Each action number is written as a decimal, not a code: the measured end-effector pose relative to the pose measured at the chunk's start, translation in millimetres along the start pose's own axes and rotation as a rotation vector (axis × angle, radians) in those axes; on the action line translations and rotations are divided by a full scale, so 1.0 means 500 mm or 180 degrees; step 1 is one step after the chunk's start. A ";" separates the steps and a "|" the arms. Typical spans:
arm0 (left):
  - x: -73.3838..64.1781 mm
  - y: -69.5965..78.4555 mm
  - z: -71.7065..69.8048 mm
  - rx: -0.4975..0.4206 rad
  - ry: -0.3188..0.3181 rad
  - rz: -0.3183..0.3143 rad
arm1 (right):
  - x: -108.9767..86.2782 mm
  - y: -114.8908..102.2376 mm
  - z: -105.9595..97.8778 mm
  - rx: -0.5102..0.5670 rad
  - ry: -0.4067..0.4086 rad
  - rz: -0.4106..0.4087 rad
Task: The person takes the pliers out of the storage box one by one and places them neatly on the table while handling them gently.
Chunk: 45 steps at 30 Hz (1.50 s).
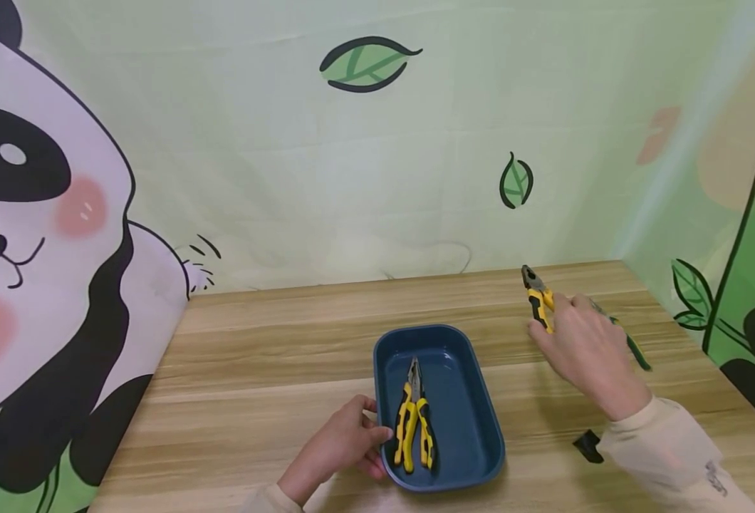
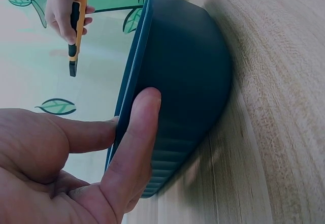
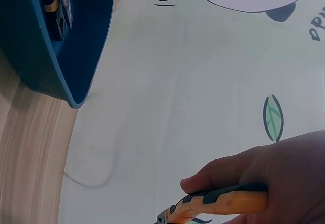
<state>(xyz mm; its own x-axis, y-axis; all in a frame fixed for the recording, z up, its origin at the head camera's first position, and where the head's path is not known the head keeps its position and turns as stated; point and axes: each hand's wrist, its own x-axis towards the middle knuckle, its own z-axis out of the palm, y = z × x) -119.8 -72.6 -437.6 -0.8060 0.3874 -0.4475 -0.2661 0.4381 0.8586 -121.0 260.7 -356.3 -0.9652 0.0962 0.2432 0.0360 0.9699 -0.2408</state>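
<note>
A dark blue tray [image 1: 470, 427] stands on the table, and my left hand [image 1: 348, 438] pinches its left rim between thumb and fingers. In the left wrist view, the thumb and a finger of that hand [image 2: 81, 163] grip the tray wall [image 2: 188, 61]. Yellow-and-black pliers [image 1: 411, 427] lie inside along the left side, jaws pointing away; their handles overlap, so I cannot tell how many pairs. To the right of the tray, my right hand [image 1: 585, 349] holds another pair of yellow-and-black pliers [image 1: 536, 303] by the handles, raised above the table. Its jaws point away, up and left.
Behind my right hand lies a tool with a dark green handle [image 1: 637, 349], partly hidden. A small black object [image 1: 587, 447] rests on the wooden table [image 1: 256, 356] by my right sleeve. A printed cloth wall [image 1: 256, 142] with a panda and leaves rises behind the table.
</note>
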 end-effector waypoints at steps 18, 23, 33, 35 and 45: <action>0.001 -0.004 0.002 -0.0058 -0.0025 0.0063 | -0.001 0.028 0.000 0.0069 -0.0050 0.0089; 0.000 -0.003 0.003 -0.0055 -0.0020 0.0064 | -0.001 0.037 -0.001 0.0090 -0.0072 0.0127; -0.002 0.000 0.002 -0.0060 -0.0010 0.0033 | -0.001 0.052 -0.002 0.0122 -0.0080 0.0169; -0.002 0.001 0.001 -0.0056 -0.0004 0.0024 | -0.001 0.054 -0.003 0.0130 -0.0077 0.0168; -0.003 0.001 0.001 -0.0021 0.0013 -0.0018 | -0.001 0.061 -0.004 0.0115 -0.0072 0.0172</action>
<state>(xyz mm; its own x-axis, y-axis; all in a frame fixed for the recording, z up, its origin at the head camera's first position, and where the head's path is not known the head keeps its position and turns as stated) -118.6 -72.7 -436.6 -0.8066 0.3816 -0.4514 -0.2742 0.4349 0.8577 -119.1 290.5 -361.8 -0.9677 0.1428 0.2078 0.0792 0.9547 -0.2869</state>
